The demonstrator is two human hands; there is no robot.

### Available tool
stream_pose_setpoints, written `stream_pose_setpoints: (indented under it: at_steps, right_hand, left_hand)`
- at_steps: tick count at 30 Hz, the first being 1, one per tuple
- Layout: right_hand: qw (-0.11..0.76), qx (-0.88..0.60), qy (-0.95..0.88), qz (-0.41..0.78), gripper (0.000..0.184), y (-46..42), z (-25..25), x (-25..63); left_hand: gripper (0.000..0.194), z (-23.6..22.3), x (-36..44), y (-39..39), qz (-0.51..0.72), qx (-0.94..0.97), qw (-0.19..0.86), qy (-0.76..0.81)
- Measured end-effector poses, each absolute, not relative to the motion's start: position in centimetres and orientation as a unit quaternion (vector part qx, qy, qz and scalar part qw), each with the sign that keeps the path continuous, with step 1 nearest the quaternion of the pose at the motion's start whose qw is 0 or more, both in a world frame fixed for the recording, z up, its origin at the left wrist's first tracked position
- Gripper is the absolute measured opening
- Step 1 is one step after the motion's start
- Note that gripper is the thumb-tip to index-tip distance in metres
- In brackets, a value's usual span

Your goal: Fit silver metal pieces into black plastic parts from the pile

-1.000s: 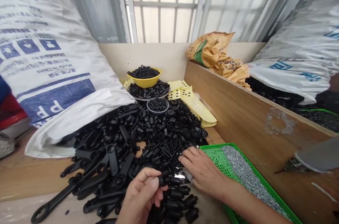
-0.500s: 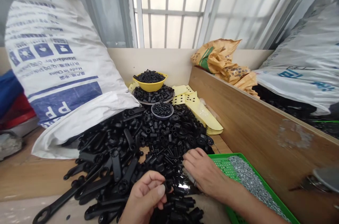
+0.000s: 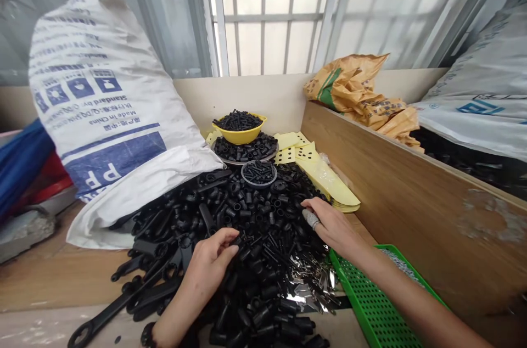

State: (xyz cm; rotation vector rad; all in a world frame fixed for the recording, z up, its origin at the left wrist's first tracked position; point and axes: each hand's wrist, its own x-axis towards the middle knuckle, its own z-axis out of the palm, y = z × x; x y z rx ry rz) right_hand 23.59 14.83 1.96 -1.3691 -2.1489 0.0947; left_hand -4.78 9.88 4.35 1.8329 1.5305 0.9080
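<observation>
My left hand [image 3: 212, 260] hovers over the front of a heap of black plastic parts [image 3: 247, 211]. Its fingers are curled towards the thumb around something dark, hard to tell from the heap behind. Farther right, my right hand [image 3: 329, 224] reaches to the heap's edge by the black round discs [image 3: 302, 186]. Its fingers are drawn together, the tips partly hidden, with a grey wrap [image 3: 310, 219] on one finger. Between the hands lie black screw-like pieces [image 3: 267, 249] and shiny metal pieces [image 3: 315, 276]. Long black handles [image 3: 152, 282] spread at the left.
A white printed sack [image 3: 107, 90] leans at the left. Behind the heap stand a yellow bowl [image 3: 242, 136] and a small clear bowl [image 3: 259, 182] of black parts. Yellow cards [image 3: 329, 178] lie beside a wooden divider [image 3: 391, 172]. A green tray [image 3: 362, 304] sits front right.
My right hand has moved up and right, from the metal pieces to the discs. My left hand has moved up and left. The view has shifted, and more metal pieces show.
</observation>
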Motion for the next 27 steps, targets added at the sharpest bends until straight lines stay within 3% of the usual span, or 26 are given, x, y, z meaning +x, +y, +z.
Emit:
stream_pose_setpoints:
  at_steps: [3, 9, 27]
  right_hand:
    - [0.285, -0.497, -0.819, 0.038, 0.033, 14.6, 1.6, 23.3]
    - [0.270, -0.469, -0.840, 0.038, 0.040, 14.0, 2.8, 22.3]
    - [0.136, -0.435, -0.890, 0.012, 0.020, 12.8, 3.2, 18.0]
  left_hand:
    - [0.031, 4.1, -4.6, 11.3, 0.278, 0.745, 0.235, 0.559]
    - [0.038, 3.1, -3.6, 12.1, 0.223, 0.801, 0.228, 0.506]
    - [0.027, 4.9, -2.8, 14.0, 0.209, 0.813, 0.208, 0.502]
